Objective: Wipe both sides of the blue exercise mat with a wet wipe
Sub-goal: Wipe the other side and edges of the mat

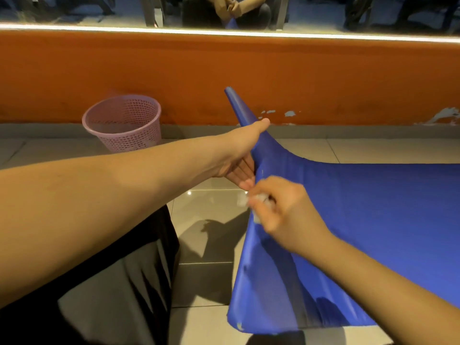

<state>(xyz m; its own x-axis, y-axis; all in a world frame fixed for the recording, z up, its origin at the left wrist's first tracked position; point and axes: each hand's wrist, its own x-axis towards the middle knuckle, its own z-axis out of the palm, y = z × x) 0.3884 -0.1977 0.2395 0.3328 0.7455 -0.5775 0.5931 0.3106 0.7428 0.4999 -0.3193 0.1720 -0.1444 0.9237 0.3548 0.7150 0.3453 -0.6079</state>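
**Mat cleaning, head view.** At ten o'clock in the view a pink mesh wastebasket stands on the tiled floor against the orange wall, well apart from the work. At centre the left hand grips a gathered corner of the blue exercise mat — thumb on top, fingers curled beneath — and holds it up in a peak toward twelve o'clock. At five o'clock from that hand, the right hand, motion-blurred, pinches a crumpled wet wipe in curled fingers against the raised fold. The rest of the mat lies flat on the floor and runs out of view toward three o'clock. Risks, as judged: a hard downward drag of the wipe may pull the corner from the left hand and drop the fold; the small wad may skip the creases, leaving strips unwiped; a damp face laid back on the floor could pick up dirt. Room: a strip of open tile lies at nine o'clock of the mat's left edge — probably enough to turn it over — while the wall closes off twelve o'clock.
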